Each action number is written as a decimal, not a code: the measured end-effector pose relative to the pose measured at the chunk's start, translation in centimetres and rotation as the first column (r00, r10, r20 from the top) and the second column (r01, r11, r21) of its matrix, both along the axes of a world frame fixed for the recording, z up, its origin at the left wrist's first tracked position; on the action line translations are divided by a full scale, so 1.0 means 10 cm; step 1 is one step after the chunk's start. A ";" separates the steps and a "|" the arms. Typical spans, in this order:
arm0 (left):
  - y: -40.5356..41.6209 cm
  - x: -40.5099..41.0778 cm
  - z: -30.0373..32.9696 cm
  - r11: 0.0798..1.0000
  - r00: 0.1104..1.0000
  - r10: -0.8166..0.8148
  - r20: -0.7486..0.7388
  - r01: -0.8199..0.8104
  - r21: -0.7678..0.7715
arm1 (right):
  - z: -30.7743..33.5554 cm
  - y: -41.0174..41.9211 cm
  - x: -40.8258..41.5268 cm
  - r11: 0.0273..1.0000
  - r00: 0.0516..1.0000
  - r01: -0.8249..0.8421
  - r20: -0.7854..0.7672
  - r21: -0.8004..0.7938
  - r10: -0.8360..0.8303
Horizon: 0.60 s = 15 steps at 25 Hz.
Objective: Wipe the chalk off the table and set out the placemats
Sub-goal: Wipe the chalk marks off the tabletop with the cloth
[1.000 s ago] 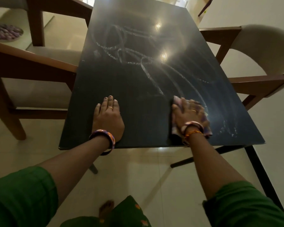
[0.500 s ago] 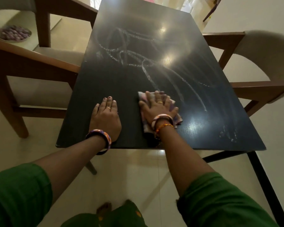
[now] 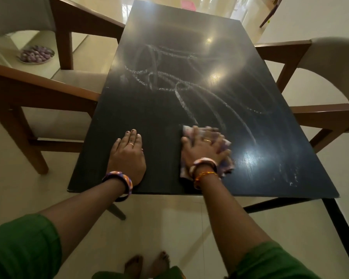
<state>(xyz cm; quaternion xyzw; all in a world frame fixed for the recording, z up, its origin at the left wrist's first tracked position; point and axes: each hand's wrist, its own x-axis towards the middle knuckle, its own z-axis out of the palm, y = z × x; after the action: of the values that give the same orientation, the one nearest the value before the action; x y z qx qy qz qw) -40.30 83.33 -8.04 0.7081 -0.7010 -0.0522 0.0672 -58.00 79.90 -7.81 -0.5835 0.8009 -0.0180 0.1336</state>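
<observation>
The right hand (image 3: pixel 205 147) pressed flat on the cloth (image 3: pixel 224 158), fingers straight, blurred. Chalk (image 3: pixel 181 97) lay beyond it on the table (image 3: pixel 161 170). The left hand (image 3: pixel 128 156) rested open just beside.

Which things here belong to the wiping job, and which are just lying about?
In use:
- black rectangular table
- white chalk scribbles
- checked cleaning cloth under the right hand
- left hand, flat on the table

Lying about:
- two wooden armchairs
- plate of purple things
</observation>
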 end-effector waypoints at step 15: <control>-0.01 0.01 -0.05 1.000 1.000 0.000 -0.024 -0.001 -0.020 | 0.04 -0.24 -0.48 0.991 0.991 0.130 -0.002 -0.017 -0.130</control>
<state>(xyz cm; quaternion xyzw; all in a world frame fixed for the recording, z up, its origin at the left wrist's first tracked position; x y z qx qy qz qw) -40.19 83.28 -8.54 0.7069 -0.7004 -0.0537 0.0829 -62.81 77.48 -7.43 -0.5310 0.8373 -0.0324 0.1262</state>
